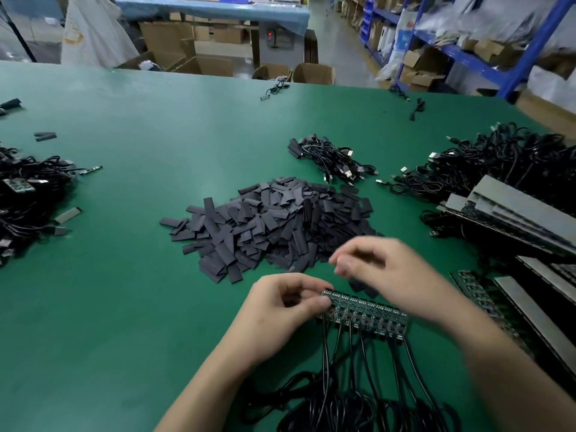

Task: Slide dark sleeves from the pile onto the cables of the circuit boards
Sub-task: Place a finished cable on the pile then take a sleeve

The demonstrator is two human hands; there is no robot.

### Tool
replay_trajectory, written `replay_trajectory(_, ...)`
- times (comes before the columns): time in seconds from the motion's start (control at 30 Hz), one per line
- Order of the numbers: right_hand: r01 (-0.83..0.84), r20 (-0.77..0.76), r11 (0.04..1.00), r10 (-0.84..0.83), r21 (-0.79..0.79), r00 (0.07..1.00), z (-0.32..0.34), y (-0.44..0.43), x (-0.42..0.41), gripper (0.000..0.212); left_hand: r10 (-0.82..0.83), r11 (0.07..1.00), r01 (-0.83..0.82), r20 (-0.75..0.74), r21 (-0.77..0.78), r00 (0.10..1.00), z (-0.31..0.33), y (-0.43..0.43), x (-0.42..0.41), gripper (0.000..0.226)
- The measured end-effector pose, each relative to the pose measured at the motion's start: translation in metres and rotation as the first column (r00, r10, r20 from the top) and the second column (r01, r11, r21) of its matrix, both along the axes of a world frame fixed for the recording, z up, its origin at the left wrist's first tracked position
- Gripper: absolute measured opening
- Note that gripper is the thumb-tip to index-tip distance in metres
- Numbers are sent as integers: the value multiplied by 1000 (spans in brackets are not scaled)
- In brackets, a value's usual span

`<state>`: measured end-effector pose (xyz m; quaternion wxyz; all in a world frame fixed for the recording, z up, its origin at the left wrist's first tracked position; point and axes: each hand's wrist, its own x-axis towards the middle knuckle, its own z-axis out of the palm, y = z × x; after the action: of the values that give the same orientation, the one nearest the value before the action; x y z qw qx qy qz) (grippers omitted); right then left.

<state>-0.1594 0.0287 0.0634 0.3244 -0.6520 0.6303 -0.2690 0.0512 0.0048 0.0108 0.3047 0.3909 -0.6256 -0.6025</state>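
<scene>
A big pile of flat dark sleeves [274, 222] lies in the middle of the green table [124, 291]. Just in front of it, a strip of joined circuit boards [367, 313] lies near me, with several black cables [358, 385] running from it toward me. My left hand [280, 310] pinches the strip's left end with curled fingers. My right hand [386, 269], blurred by motion, hovers over the strip's far side with fingers curled; I cannot make out anything held in it.
Bundles of black USB cables lie at the left [28, 207], centre back [333, 160] and right [486, 160]. Stacked board strips with grey trays [514, 210] sit at the right edge. Cardboard boxes [311, 73] and blue shelving [467, 57] stand beyond the table.
</scene>
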Motion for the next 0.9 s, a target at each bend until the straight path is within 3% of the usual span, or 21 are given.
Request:
replay_trajectory(0.1,-63,-43,996,66,64,997,-14,25,7,7,3,999,-1,-41,38,999,3,3,-1,14)
replay_trajectory(0.23,29,-22,1000,-29,8,999,-31,31,12,8,61,995,-57,-43,76,997,4,6,-1,8)
replay_trajectory(0.5,14,-52,997,-18,-77,998,-41,32,15,6,3,998,-3,-2,61,1000,1,2,1,19)
replay_trajectory(0.9,-32,46,999,34,-38,998,-38,30,13,4,-55,991,61,-59,121,997,1,-1,4,14)
